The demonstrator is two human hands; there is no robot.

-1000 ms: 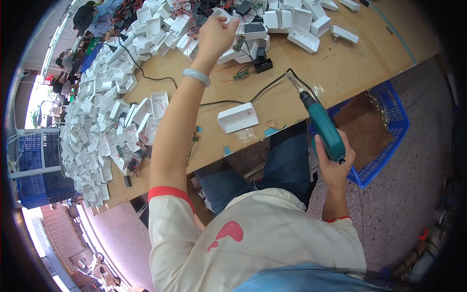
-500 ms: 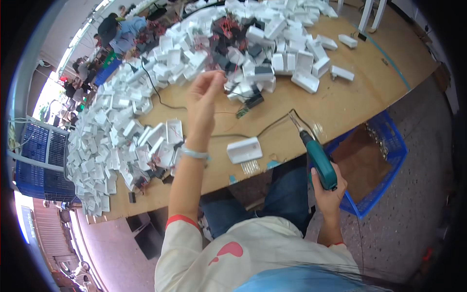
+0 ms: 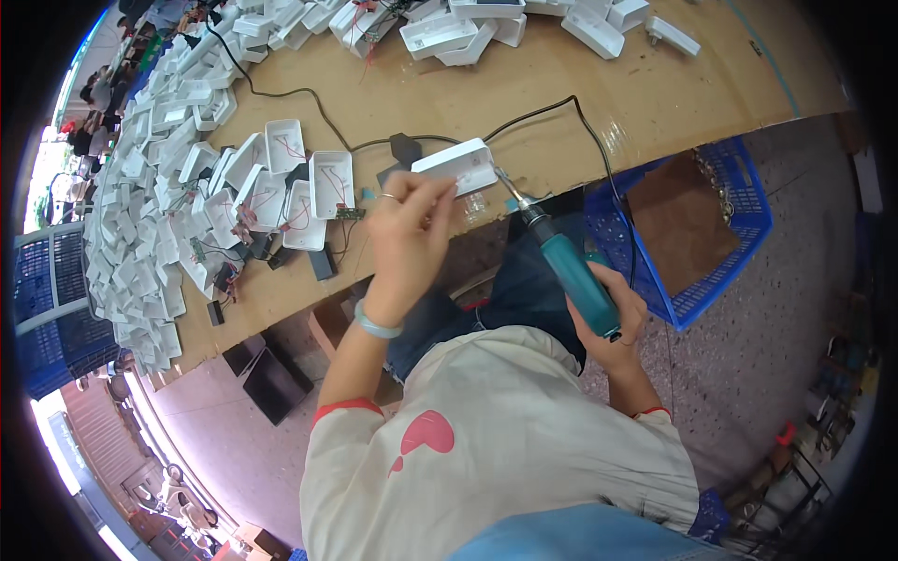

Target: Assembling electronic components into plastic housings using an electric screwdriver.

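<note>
A white, open-topped rectangular plastic case [image 3: 444, 166] lies near the table's front edge. My left hand [image 3: 408, 234] is closed in a pinch at its near side, fingertips overlapping the case; whatever is between them is too small to make out. Wrapped round the handle of a teal soldering gun [image 3: 572, 271], my right hand [image 3: 613, 309] holds its slim metal tip at the case's right end. Just left of my left hand stands another white case [image 3: 332, 184] with red wires in it, and a small green circuit board [image 3: 351, 213] lies at its lower corner.
Heaped white cases [image 3: 140, 234] cover the table's left side and far edge, some with wires and boards. A black cable [image 3: 327, 117] runs across the cardboard-topped table [image 3: 524, 89]. Below the right edge sits a blue plastic crate [image 3: 687, 304] holding brown cardboard. People are at the far left.
The view has tilted down toward the front edge. My left hand has come down from the far heap to the white case. The soldering gun's tip has moved left to the case's end.
</note>
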